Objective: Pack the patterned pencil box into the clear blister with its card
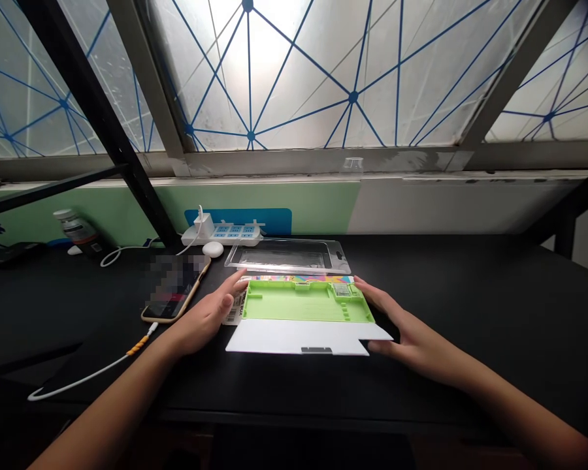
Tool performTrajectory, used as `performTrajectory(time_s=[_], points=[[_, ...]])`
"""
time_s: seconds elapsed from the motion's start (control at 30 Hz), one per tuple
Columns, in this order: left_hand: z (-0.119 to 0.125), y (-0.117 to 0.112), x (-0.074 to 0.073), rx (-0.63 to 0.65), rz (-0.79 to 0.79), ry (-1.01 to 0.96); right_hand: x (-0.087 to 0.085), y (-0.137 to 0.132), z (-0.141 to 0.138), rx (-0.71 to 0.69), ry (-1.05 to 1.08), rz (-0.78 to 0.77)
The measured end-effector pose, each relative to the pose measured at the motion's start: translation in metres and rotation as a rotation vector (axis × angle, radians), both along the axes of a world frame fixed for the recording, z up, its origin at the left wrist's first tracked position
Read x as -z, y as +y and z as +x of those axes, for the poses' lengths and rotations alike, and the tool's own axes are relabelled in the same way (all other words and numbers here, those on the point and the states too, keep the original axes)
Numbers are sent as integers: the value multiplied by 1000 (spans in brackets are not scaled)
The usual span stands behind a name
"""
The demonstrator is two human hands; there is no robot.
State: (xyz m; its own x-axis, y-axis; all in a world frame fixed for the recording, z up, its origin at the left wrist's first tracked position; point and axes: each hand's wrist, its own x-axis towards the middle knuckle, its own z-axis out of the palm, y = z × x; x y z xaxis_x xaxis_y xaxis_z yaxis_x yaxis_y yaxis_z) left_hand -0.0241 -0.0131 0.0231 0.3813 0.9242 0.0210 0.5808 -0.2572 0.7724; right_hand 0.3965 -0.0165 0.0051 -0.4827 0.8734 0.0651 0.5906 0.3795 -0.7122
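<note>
A green plastic tray lies on a white card in the middle of the black desk. A colourful printed sheet peeks out along the tray's far edge. My left hand rests at the tray's left end, fingers stretched towards its far corner beside a barcode label. My right hand lies along the tray's right end, fingers extended and touching the tray and card edge. Neither hand lifts anything.
A clear plastic cover lies just behind the tray. A phone with a white cable sits at left. A power strip, small white puck and bottle stand by the wall under the windows.
</note>
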Motion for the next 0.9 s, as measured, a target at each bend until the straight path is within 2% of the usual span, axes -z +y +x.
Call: performTrajectory(time_s=[0.23,0.37,0.6,0.9], points=[[-1,1,3,-28,87,-17,-1,3,-2,-1,132,30],[-1,2,3,-27,44,-50,-5,4,-7,28,182,14],[-1,3,3,-5,56,-63,-2,6,-7,74,110,65],[9,-3,7,-37,169,87,4,9,-7,137,81,140]])
